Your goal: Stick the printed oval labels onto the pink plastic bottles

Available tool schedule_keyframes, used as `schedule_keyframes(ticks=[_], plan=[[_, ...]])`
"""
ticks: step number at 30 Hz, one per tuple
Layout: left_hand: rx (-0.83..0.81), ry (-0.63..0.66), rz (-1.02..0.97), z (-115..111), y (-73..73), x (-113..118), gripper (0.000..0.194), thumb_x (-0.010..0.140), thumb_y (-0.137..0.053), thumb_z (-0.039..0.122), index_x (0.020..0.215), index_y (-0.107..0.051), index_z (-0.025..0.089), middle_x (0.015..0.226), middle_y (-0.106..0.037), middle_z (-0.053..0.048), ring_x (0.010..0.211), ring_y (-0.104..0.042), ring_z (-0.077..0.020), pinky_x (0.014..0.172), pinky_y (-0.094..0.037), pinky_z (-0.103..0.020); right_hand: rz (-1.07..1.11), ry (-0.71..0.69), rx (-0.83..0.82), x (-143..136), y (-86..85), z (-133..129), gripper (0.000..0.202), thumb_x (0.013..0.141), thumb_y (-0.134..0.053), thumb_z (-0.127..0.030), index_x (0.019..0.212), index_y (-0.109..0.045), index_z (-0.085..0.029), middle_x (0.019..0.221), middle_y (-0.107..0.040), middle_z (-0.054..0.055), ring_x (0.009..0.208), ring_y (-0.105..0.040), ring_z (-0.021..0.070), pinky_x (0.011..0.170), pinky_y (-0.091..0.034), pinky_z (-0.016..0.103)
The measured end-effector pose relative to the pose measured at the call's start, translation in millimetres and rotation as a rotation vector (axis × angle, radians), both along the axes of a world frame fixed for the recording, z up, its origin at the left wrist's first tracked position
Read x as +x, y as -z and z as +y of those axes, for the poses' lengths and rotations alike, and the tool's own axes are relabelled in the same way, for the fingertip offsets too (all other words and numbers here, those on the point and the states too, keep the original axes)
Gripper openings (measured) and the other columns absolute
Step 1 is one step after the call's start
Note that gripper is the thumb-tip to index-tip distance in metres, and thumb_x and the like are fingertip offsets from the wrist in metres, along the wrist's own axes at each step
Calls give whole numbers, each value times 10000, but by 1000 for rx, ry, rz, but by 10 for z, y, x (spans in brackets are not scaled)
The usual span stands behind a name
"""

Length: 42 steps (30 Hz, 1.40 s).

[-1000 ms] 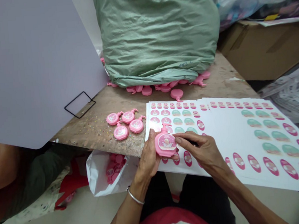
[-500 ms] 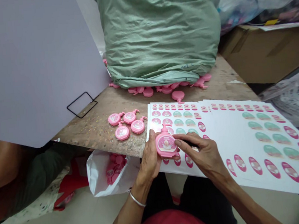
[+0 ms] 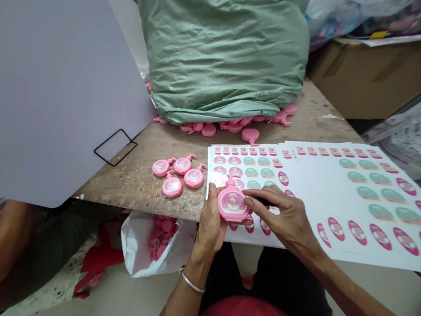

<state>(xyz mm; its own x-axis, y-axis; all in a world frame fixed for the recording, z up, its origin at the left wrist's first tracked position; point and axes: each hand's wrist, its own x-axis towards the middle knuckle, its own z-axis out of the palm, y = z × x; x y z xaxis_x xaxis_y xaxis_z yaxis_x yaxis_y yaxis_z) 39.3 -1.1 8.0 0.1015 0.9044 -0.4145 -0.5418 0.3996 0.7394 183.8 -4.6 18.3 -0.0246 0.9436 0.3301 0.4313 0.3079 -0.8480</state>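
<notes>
My left hand [image 3: 211,223] is closed round a small pink toy pump bottle [image 3: 232,204], held upright with a round baby label facing up. At its right edge, the thumb and fingers of my right hand [image 3: 285,215] touch the label; a thin dark tool [image 3: 265,201] is gripped in that hand, its tip hidden. Under both hands lie white sticker sheets [image 3: 308,184] with pink and green stickers. Left of them, several labelled pink bottles [image 3: 172,186] rest on the wooden table [image 3: 132,184].
A big green sack [image 3: 223,48] stands at the back, with pink bottles along its base. A white bag [image 3: 137,248] of pink pieces hangs below the table edge. A grey-white board [image 3: 50,93] and a person's arm [image 3: 8,244] are at left, a cardboard box [image 3: 380,79] at right.
The bottle and both hands have shifted very slightly left in view. My grip on the bottle and on the dark tool looks the same.
</notes>
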Motion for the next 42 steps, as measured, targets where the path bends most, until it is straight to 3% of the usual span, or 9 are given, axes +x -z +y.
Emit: schedule_keyframes(ticks=[13, 21, 23, 26, 30, 32, 36, 39, 42], plan=[[52, -20, 44, -27, -31, 14, 597, 851, -426, 642, 1102, -621, 137, 978, -661, -87, 752, -644, -157, 582, -548, -227, -158, 14, 104, -5, 50, -7, 162, 843, -635, -324, 932, -705, -207, 752, -673, 26, 701, -552, 172, 671, -427, 329], [252, 84, 121, -76, 18, -90, 390, 759, -707, 352, 1050, -559, 138, 903, -608, -54, 732, -611, -141, 616, -554, -253, -657, 201, 205, 146, -32, 50, 396, 792, -631, -530, 965, -704, -181, 788, -701, 77, 785, -625, 270, 714, -394, 401], [236, 95, 107, -112, 38, -127, 383, 779, -682, 341, 1066, -536, 134, 902, -612, -65, 711, -617, -148, 603, -548, -269, -583, 205, 134, 135, -13, 86, 519, 754, -637, -585, 1072, -666, -176, 925, -705, 104, 877, -636, 297, 765, -432, 426], [234, 193, 106, -200, 43, -169, 434, 693, -753, 270, 1052, -549, 135, 907, -624, -61, 763, -619, -162, 657, -544, -276, -316, 10, -60, -5, 92, 145, 658, 741, -643, -559, 1289, -514, -217, 1204, -626, 108, 1020, -625, 266, 814, -499, 387], [171, 343, 44, -294, 46, -286, 535, 627, -779, 262, 1094, -542, 153, 955, -637, -70, 838, -637, -227, 668, -557, -345, -189, -54, -208, -155, 271, 298, 697, 699, -668, -559, 1285, -488, -229, 1273, -582, 108, 1105, -595, 276, 879, -510, 401], [153, 274, 183, -272, 84, -418, 452, 714, -701, 365, 1077, -554, 140, 908, -647, -75, 792, -639, -228, 654, -548, -356, -215, -17, -191, -99, 318, 473, 663, 713, -650, -580, 1253, -512, -220, 1250, -597, 114, 1101, -596, 282, 892, -500, 408], [239, 11, 909, -13, 273, -735, 381, 806, -539, 498, 914, -617, 141, 824, -662, -81, 787, -611, -236, 723, -491, -351, -455, 90, -270, 205, 295, 1060, 486, 826, -526, -549, 1158, -591, -200, 1147, -661, 98, 1050, -621, 236, 882, -484, 335], [218, -1, 1249, 267, 444, -886, 352, 839, -484, 462, 991, -617, 175, 848, -691, -92, 804, -633, -272, 731, -467, -378, -642, 347, -376, 409, 251, 1573, 487, 849, -480, -527, 1149, -619, -170, 1074, -685, 145, 1037, -626, 296, 844, -475, 400], [287, -44, 1448, 456, 570, -975, 333, 870, -449, 419, 1038, -615, 185, 928, -695, -111, 854, -644, -291, 742, -472, -397, -703, 461, -409, 491, 283, 1967, 458, 840, -491, -498, 1022, -684, -125, 998, -696, 195, 1005, -631, 349, 791, -468, 429]])
